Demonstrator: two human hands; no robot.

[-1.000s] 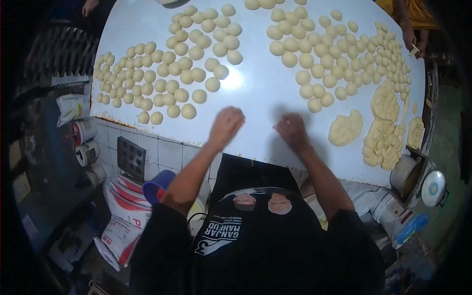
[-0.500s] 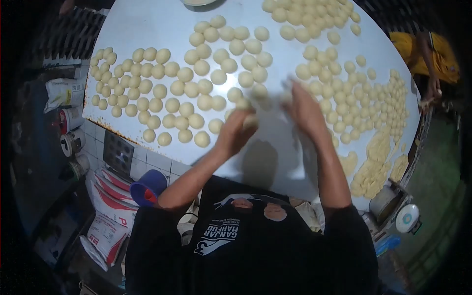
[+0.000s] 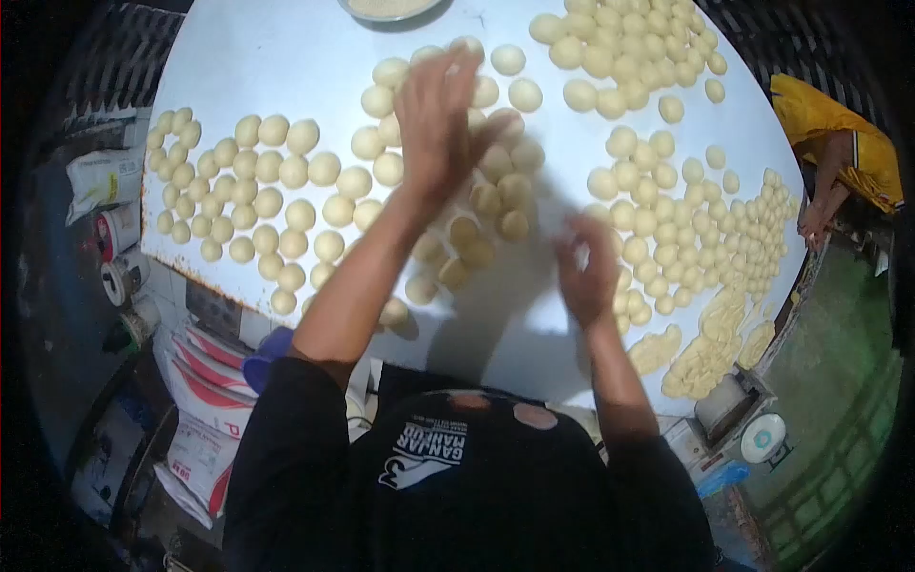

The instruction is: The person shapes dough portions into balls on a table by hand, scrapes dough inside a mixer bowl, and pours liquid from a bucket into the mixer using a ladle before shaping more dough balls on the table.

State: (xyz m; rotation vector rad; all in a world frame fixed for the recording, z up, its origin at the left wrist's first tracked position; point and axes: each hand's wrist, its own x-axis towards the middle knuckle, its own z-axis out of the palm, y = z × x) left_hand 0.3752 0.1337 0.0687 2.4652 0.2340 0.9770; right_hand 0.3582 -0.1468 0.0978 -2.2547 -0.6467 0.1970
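Observation:
My left hand [image 3: 437,129] stretches over a group of round dough balls [image 3: 389,170] in the middle of the white table [image 3: 286,48]. Its fingers are extended, and it hides some of the balls beneath. I see nothing held in it. Lower and to the right, my right hand [image 3: 586,272] hovers with loosely curled fingers, blurred by motion. A gap shows between its thumb and forefinger, with the pale tabletop visible through it. Close beside it on the right lie smaller dough balls [image 3: 640,250]. Shadow covers the balls between my hands.
A bowl [image 3: 389,18] of pale grains stands at the far edge. More balls [image 3: 599,62] crowd the far right; flattened dough lumps [image 3: 701,357] lie near right. Another person in a yellow garment [image 3: 829,119] is at the right. Red-and-white sacks [image 3: 195,453] and a pot [image 3: 721,405] sit beside the table.
My left hand has moved away from me, from the near balls to over the far middle ones. My right hand has come back nearer to me. The view has shifted a little.

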